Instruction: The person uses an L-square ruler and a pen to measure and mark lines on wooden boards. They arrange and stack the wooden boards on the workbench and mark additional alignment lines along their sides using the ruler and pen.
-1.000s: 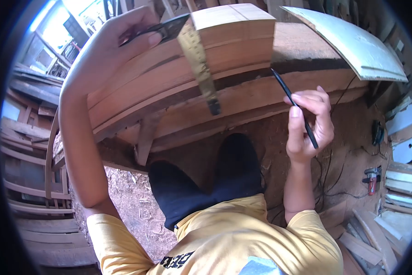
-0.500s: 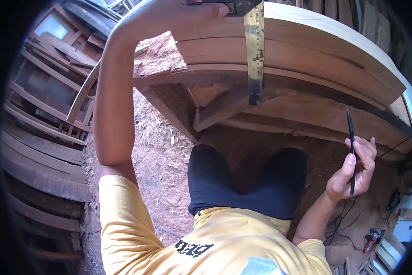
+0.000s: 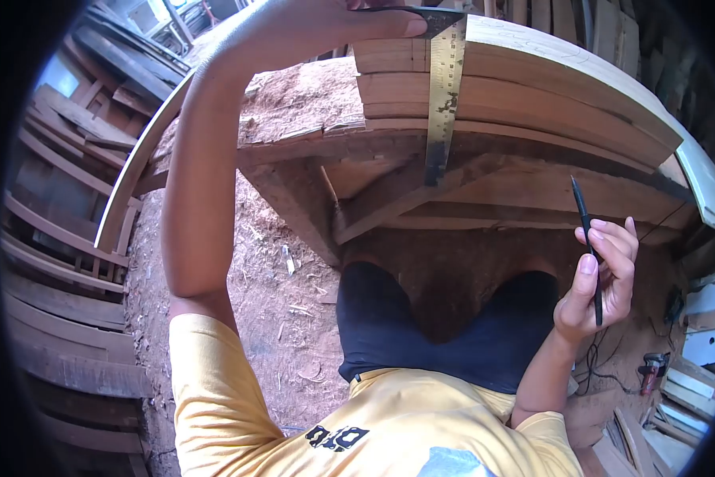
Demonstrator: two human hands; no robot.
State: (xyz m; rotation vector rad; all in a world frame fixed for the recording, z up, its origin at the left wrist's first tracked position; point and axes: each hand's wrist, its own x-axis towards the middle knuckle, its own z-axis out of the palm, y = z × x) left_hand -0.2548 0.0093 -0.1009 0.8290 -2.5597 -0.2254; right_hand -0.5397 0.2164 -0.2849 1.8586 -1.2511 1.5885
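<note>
My left hand (image 3: 365,24) reaches to the top of the view, closed on the dark stock of a try square (image 3: 446,87). Its worn, yellowish marked blade hangs down across the front faces of stacked wooden boards (image 3: 524,99). The thumb lies along the stock; the other fingers are mostly hidden. To the right, my right hand (image 3: 608,274) pinches a slim black pencil or pen (image 3: 582,203), point upward, apart from the boards. Faint lines cross the board face left of the blade.
The boards rest on a rough wooden bench (image 3: 334,143) with diagonal braces beneath. Wooden frames (image 3: 63,215) and a curved strip (image 3: 127,187) stand at left. Shavings litter the dirt floor (image 3: 270,318). At lower right lie cables, a red-and-grey tool (image 3: 652,372) and wood offcuts (image 3: 691,397).
The view has shifted, showing more of the boards' left end and bench top. My right hand and pencil appear slightly left and higher. The square stays against the boards, still held.
</note>
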